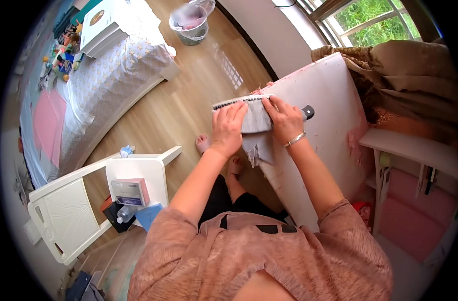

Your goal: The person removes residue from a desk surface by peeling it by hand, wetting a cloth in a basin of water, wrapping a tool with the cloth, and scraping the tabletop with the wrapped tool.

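Note:
A grey cloth (257, 119) with a dark patterned band along its top edge is stretched between my two hands, over the left edge of the white desk (317, 130). My left hand (229, 125) grips its left part, fingers on top near the band. My right hand (285, 120) pinches its right end. A lower flap of the cloth hangs down beside the desk edge. Just right of my right hand, a dark rounded handle (308, 112) lies on the desk; what it belongs to is partly hidden.
A white chair (68, 215) holding a tissue box (130, 191) and a bottle (125, 214) stands at lower left. The bed (123, 65) is at upper left, a lined bin (190, 30) beyond it. Brown curtains (404, 70) hang at right, above a white shelf (414, 149).

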